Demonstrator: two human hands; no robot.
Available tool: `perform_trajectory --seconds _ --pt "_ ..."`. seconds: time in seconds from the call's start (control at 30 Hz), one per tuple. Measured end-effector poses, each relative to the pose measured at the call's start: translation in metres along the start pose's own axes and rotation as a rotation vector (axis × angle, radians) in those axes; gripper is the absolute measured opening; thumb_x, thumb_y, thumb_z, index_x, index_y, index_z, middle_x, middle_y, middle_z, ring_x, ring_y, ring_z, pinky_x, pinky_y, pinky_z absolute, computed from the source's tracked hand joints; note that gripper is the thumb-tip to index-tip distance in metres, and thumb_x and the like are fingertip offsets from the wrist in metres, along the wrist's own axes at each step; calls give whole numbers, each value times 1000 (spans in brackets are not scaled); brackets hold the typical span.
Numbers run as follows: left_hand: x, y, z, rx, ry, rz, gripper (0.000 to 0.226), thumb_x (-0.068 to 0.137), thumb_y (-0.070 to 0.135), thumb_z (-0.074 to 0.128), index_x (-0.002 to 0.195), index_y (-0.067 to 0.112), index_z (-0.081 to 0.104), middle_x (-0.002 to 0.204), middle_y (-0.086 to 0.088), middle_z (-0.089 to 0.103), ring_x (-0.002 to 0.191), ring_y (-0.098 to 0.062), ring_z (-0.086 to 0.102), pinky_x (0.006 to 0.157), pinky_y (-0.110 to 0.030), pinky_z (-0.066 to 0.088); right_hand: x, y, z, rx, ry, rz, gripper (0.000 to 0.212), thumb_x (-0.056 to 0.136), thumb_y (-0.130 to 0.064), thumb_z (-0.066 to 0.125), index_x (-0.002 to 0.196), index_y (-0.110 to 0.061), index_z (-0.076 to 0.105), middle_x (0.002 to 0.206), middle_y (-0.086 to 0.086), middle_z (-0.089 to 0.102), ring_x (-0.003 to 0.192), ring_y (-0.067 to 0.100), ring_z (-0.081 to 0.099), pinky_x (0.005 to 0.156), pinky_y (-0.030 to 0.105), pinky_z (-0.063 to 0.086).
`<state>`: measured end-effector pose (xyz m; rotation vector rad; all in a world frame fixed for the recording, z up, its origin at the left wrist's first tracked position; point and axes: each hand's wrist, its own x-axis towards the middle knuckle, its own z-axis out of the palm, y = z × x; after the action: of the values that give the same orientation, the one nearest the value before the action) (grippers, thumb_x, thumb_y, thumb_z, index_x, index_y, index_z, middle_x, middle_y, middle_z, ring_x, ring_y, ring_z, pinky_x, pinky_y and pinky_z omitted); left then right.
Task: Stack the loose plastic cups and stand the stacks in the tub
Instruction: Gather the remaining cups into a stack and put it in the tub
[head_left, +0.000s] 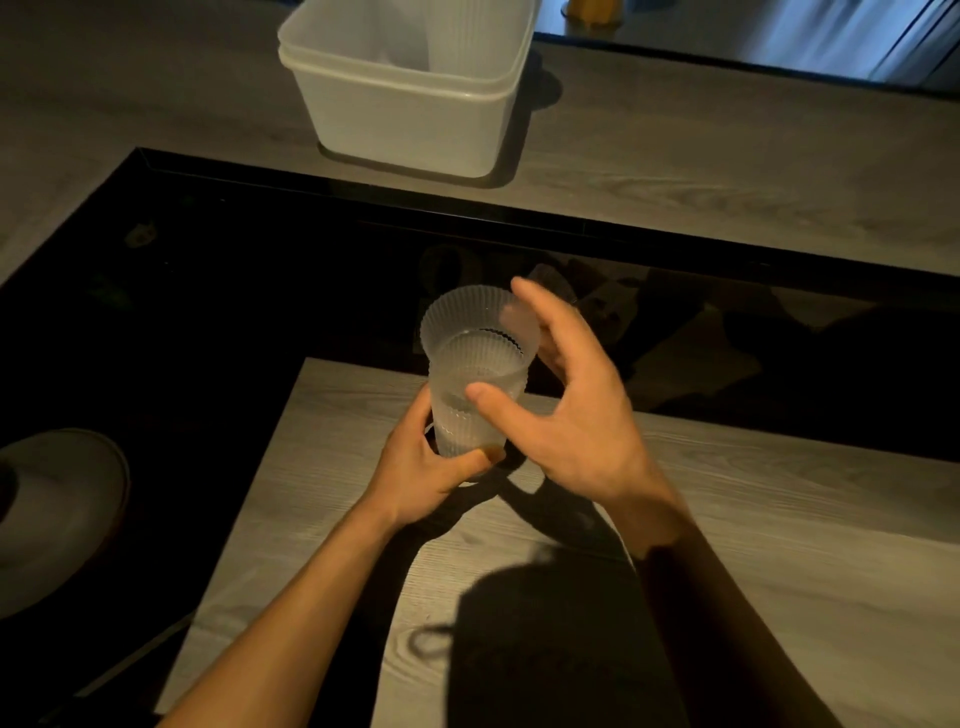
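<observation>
A stack of translucent ribbed plastic cups (475, 358) stands upright over the near wooden table, with one cup nested in another. My left hand (426, 467) grips the stack at its base, thumb in front. My right hand (566, 395) hovers just right of the stack with fingers spread and relaxed; its fingertips show behind the rim, and contact is unclear. The white plastic tub (415, 119) sits on the far wooden surface. A ribbed cup stack (467, 36) stands inside it.
A black glass surface (234, 312) lies between the near table (727, 519) and the far surface. A pale round object (57, 509) sits at the left edge. The room is dim, with strong shadows on the near table.
</observation>
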<state>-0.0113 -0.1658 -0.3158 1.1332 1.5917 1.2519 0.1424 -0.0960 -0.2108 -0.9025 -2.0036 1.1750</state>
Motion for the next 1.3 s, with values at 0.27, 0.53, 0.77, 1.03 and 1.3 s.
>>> perform_trajectory --seconds 0.27,0.53,0.77,1.03,1.3 --pt "-2 2 0 -30 -17 15 75 71 26 87 135 28 48 122 22 62 117 3 56 87 -7 46 -3 5 1 -127 -1 2 73 83 -36 80 146 -31 45 140 -16 51 131 -4 45 102 8 37" --pt "-8 5 -6 19 22 32 77 59 47 83 128 46 47 121 33 58 118 6 55 87 -11 48 -9 25 3 -378 -176 45 106 69 -69 75 155 -46 16 163 -18 8 152 8 11 120 51 28" --pt "-14 1 -23 91 156 26 73 62 32 91 122 43 52 118 28 58 116 7 54 94 -28 50 -23 87 -4 -38 59 289 76 86 -38 78 150 -41 37 154 -8 39 132 1 44 103 21 41" --pt "-1 9 2 107 65 51 74 62 24 93 120 45 51 115 37 56 116 9 53 91 -20 47 -3 169 -74 -277 754 708 42 83 -24 76 117 -7 57 126 15 50 100 29 61 89 35 50" --pt "15 19 49 87 -5 98 68 64 16 91 113 43 52 107 43 57 110 15 54 82 -5 47 -4 183 -121 -914 211 767 26 89 -12 64 114 -4 65 122 21 60 121 40 52 102 46 43"
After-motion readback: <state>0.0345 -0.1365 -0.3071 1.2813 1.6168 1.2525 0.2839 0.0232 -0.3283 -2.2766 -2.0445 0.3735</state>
